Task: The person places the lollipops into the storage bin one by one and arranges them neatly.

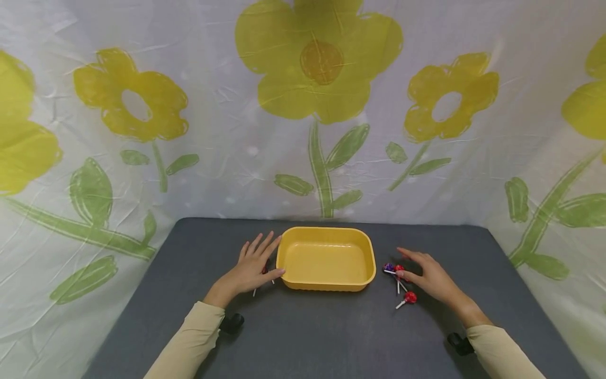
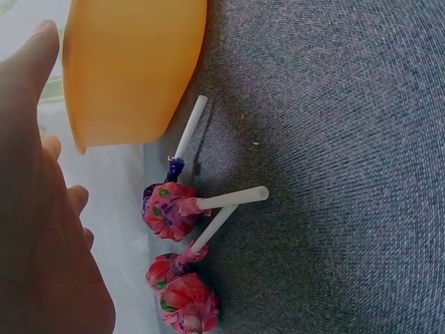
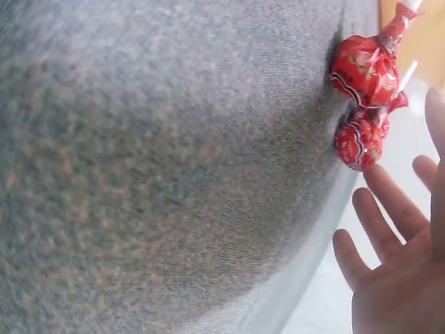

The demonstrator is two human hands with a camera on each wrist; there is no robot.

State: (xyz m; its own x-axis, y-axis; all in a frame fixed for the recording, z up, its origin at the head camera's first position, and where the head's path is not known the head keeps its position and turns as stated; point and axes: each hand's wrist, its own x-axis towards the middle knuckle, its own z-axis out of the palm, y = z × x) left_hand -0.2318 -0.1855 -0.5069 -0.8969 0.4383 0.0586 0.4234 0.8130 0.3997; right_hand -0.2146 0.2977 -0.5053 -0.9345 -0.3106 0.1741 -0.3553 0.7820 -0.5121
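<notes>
A yellow plastic basin (image 1: pixel 326 287) stands on the grey tabletop, nothing inside it. My left hand (image 1: pixel 253 267) hovers at its left end with fingers spread, thumb near the rim. Below this hand lie several lollipops, mostly hidden by it in the head view; the left wrist view shows pink-red wrapped ones (image 2: pixel 186 300) and one with a purple wrapper (image 2: pixel 172 170). On the basin's right, my right hand (image 1: pixel 431 276) reaches over more lollipops, fingers extended and holding nothing. Among these are a purple one (image 1: pixel 389 267) and a red one (image 1: pixel 410 297) nearer me.
Behind the table hangs a white cloth (image 1: pixel 213 173) printed with yellow flowers. Dark devices sit at my left wrist (image 1: pixel 232 323) and right wrist (image 1: pixel 460 344). The grey table (image 1: pixel 322 337) extends in front of the basin.
</notes>
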